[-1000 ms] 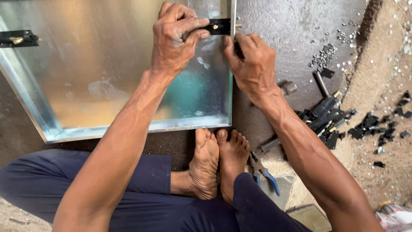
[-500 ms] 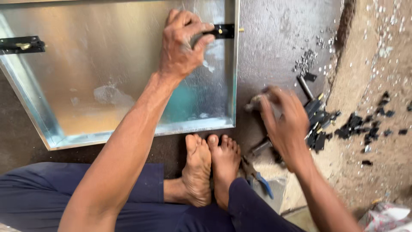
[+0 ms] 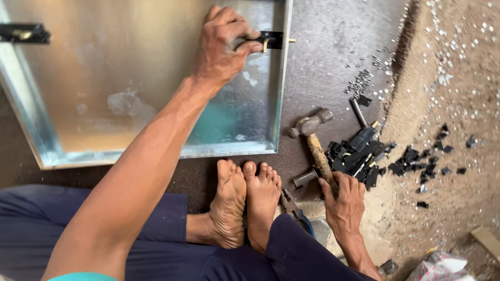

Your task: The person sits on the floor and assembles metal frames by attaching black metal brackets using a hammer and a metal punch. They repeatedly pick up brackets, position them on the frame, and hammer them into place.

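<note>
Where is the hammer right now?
The hammer lies on the dark floor right of the metal tray, its wooden handle in the right hand, beside a pile of black parts.

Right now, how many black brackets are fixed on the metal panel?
2: one black bracket at the panel's left edge, one black bracket at its right edge under the left hand. Others may be out of view.

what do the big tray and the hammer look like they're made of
The tray looks like thin sheet metal, probably galvanized steel: shiny grey with a mottled sheen and folded rims. The hammer in the right hand has a dull grey metal head, likely steel, and a worn, pale brown handle that looks like wood.
</note>
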